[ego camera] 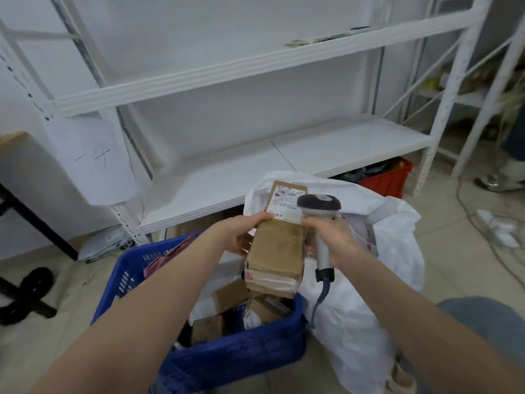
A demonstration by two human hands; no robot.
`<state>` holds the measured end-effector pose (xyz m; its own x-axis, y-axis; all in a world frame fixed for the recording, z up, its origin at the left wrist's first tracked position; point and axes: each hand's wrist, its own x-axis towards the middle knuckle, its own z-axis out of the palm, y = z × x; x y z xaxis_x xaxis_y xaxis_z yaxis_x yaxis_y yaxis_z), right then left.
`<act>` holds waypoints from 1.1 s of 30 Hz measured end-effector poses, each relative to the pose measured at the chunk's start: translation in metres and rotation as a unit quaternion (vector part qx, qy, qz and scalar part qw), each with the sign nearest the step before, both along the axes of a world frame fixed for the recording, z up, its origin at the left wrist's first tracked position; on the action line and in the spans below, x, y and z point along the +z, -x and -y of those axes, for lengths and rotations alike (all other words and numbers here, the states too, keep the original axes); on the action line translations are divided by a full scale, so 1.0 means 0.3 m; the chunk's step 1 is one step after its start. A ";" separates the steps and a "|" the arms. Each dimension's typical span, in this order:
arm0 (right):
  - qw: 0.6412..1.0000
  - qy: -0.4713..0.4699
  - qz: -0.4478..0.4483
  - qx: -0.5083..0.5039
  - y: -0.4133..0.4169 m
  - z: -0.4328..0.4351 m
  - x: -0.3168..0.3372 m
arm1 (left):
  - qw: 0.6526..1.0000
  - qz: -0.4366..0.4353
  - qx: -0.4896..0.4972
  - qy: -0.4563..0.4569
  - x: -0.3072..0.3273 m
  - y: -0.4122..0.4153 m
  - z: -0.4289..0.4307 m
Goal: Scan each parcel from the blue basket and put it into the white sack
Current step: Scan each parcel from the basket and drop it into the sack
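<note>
I hold a stack of brown cardboard parcels (277,251) above the blue basket (227,362). My left hand (244,231) grips the stack's left side, thumb on the top edge. One parcel stands up at the far end, its white label (285,201) facing me. My right hand (332,240) grips a grey barcode scanner (319,206) by the handle, its dark head right beside the label, and its fingers also touch the stack's right side. The white sack (377,251) lies open behind and to the right. More brown parcels (230,294) lie in the basket.
A white metal shelving unit (284,163) stands right behind the sack. A red crate (389,180) sits under its lowest shelf. A black table leg (37,223) and coiled black cable are on the left. White cables trail on the tiled floor at right.
</note>
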<state>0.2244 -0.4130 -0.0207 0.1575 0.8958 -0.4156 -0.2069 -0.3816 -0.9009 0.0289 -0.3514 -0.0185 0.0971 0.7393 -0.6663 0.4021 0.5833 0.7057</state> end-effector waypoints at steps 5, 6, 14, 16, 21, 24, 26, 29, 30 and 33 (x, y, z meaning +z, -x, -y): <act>0.999 0.015 0.028 -0.031 -0.182 -0.067 -0.019 | 0.991 0.066 -0.093 0.071 -0.015 -0.211 -0.088; 0.998 0.019 0.032 -0.041 -0.211 -0.087 -0.021 | 0.988 0.082 -0.101 0.078 -0.017 -0.237 -0.109; 0.996 0.053 0.054 -0.045 -0.311 -0.306 -0.095 | 0.997 0.047 -0.025 0.061 -0.112 -0.400 -0.357; 0.996 0.052 0.058 -0.046 -0.316 -0.341 -0.117 | 0.999 0.031 -0.014 0.014 -0.143 -0.443 -0.405; 0.987 0.065 0.148 -0.019 -0.298 -0.403 -0.193 | 0.993 0.059 -0.022 -0.098 -0.231 -0.476 -0.468; 0.965 0.105 0.241 0.001 -0.260 -0.395 -0.247 | 0.982 -0.022 -0.118 -0.147 -0.273 -0.431 -0.443; 0.959 0.119 0.259 0.015 -0.236 -0.376 -0.265 | 0.969 -0.074 -0.154 -0.181 -0.277 -0.397 -0.415; 0.955 0.111 0.273 0.035 -0.206 -0.345 -0.238 | 0.963 -0.115 -0.147 -0.192 -0.264 -0.343 -0.363; 0.954 0.102 0.279 0.034 -0.195 -0.332 -0.221 | 0.964 -0.120 -0.141 -0.193 -0.260 -0.324 -0.343; 0.955 0.071 0.287 0.005 -0.159 -0.302 -0.185 | 0.965 -0.118 -0.122 -0.202 -0.236 -0.255 -0.287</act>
